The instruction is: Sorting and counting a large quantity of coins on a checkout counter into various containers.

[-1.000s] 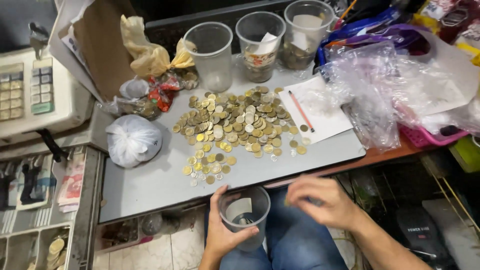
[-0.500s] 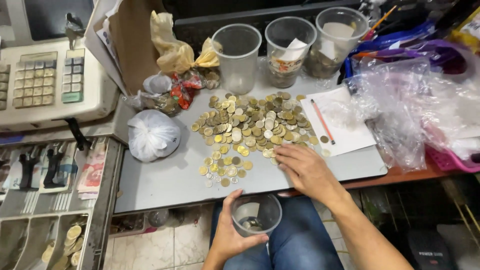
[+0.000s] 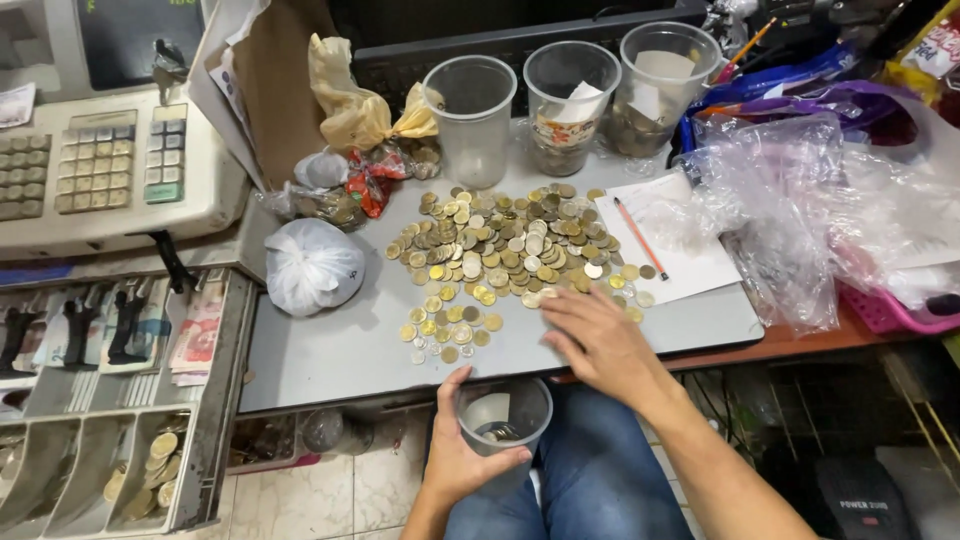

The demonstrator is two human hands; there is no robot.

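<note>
A wide heap of gold and silver coins (image 3: 510, 245) lies on a grey metal tabletop (image 3: 340, 350). My right hand (image 3: 600, 335) rests flat on the table at the heap's near right edge, fingers spread over a few coins. Below the table edge, my left hand (image 3: 460, 465) grips a clear plastic cup (image 3: 505, 420) with several coins at its bottom. A smaller cluster of coins (image 3: 447, 328) sits apart, just left of my right hand.
Three clear cups (image 3: 470, 105) (image 3: 570, 95) (image 3: 665, 75) stand behind the heap. A knotted white bag (image 3: 312, 265), a cash register (image 3: 105, 170) with open drawer (image 3: 110, 400), paper with a red pencil (image 3: 640, 238) and crumpled plastic bags (image 3: 800, 210) surround it.
My right hand has moved from the table's front edge up onto the near side of the coin heap. The cup in my left hand stays below the edge.
</note>
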